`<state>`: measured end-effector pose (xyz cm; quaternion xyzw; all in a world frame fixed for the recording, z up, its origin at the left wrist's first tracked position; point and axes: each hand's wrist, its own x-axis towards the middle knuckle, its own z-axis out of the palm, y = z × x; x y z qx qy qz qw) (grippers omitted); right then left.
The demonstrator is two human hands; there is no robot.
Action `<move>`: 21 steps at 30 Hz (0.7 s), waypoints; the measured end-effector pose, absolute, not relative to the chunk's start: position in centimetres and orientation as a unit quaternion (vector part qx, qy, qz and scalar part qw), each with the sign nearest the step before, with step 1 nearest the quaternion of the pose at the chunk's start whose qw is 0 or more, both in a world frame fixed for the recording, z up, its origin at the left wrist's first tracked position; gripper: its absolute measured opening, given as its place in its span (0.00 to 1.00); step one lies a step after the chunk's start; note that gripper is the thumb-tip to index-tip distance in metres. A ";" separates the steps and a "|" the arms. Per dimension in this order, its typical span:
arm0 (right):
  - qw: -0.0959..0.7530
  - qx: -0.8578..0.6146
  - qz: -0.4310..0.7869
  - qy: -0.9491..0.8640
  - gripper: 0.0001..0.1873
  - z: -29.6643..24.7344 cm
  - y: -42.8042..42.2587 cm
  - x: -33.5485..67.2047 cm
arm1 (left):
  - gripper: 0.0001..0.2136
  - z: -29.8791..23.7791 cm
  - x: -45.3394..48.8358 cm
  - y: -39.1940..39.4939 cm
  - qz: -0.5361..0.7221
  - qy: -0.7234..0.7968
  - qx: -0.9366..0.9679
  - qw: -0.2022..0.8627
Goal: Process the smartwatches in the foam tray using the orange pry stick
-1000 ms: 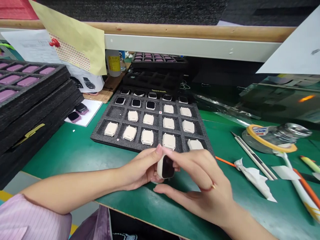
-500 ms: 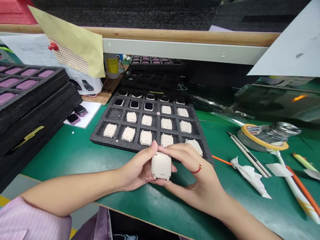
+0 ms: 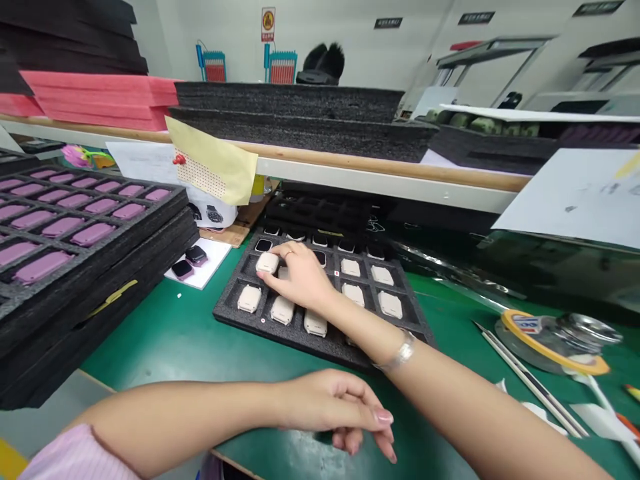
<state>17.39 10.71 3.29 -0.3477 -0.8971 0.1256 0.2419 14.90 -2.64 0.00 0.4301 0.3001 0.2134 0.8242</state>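
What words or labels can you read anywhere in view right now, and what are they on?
None can be read:
Wall sign: too small to read.
Black wall plaques: too small to read.
Label on the tape roll: too blurred to read.

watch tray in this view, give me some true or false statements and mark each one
The right hand touches a beige watch in the black foam tray. True.

The left hand holds a watch. False: it is empty, over the green table.

A silver bracelet is on the right wrist. True.

The roll of yellow tape sits in the tray. False: it is on the table, off to the right of the tray.
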 end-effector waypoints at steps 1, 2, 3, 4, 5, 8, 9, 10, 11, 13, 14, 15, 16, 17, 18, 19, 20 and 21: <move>0.228 -0.352 0.119 -0.900 0.23 3.1 11.2 16.1 | 0.32 0.0 14.9 -2.5 0.209 0.305 0.429 0.824; 0.213 -0.355 0.113 -0.903 0.24 2.9 11.8 15.1 | 0.32 0.0 14.9 -2.5 0.207 0.308 0.427 0.824; 0.199 -0.357 0.105 -0.906 0.24 3.0 12.4 14.3 | 0.32 -0.1 14.9 -2.4 0.206 0.310 0.425 0.825; 0.186 -0.361 0.094 -0.909 0.23 3.1 13.0 13.8 | 0.33 -0.2 15.0 -2.4 0.205 0.311 0.424 0.826; 0.174 -0.366 0.080 -0.911 0.21 3.4 13.8 13.4 | 0.33 -0.3 15.0 -2.3 0.204 0.311 0.423 0.827; 0.124 -0.385 0.027 -0.914 0.18 4.8 16.2 12.6 | 0.34 -1.1 15.3 -2.2 0.201 0.305 0.424 0.829; 0.098 -0.387 0.011 -0.917 0.18 5.3 17.1 12.3 | 0.34 -1.4 15.5 -2.1 0.200 0.305 0.424 0.829; 0.068 -0.384 -0.002 -0.921 0.18 5.8 17.9 12.0 | 0.34 -1.8 15.6 -2.1 0.199 0.306 0.422 0.830; 0.036 -0.379 -0.011 -0.925 0.18 6.2 18.7 11.6 | 0.32 -2.2 15.7 -2.0 0.197 0.312 0.417 0.830; -0.024 -0.360 -0.022 -0.932 0.18 6.8 19.9 10.6 | 0.26 -2.9 15.9 -1.8 0.188 0.333 0.403 0.831; -0.049 -0.349 -0.026 -0.935 0.18 7.0 20.2 10.1 | 0.22 -3.1 16.0 -1.7 0.180 0.343 0.398 0.831; -0.067 -0.338 -0.031 -0.938 0.18 7.2 20.4 9.7 | 0.17 -3.2 16.0 -1.6 0.171 0.350 0.396 0.832; -0.080 -0.325 -0.037 -0.941 0.18 7.4 20.5 9.3 | 0.13 -3.3 16.1 -1.6 0.164 0.351 0.397 0.832; -0.086 -0.312 -0.044 -0.945 0.18 7.5 20.4 9.1 | 0.10 -3.2 16.1 -1.5 0.160 0.348 0.401 0.833; -0.086 -0.299 -0.052 -0.949 0.18 7.7 20.2 9.0 | 0.07 -3.0 16.0 -1.5 0.160 0.340 0.406 0.833; -0.082 -0.287 -0.059 -0.953 0.18 7.8 20.1 9.1 | 0.06 -2.8 15.9 -1.5 0.164 0.330 0.411 0.834; -0.076 -0.276 -0.067 -0.956 0.19 8.1 19.9 9.4 | 0.07 -2.6 15.8 -1.5 0.170 0.318 0.415 0.835; -0.068 -0.269 -0.074 -0.958 0.19 8.3 19.9 9.9 | 0.08 -2.5 15.7 -1.6 0.176 0.308 0.421 0.835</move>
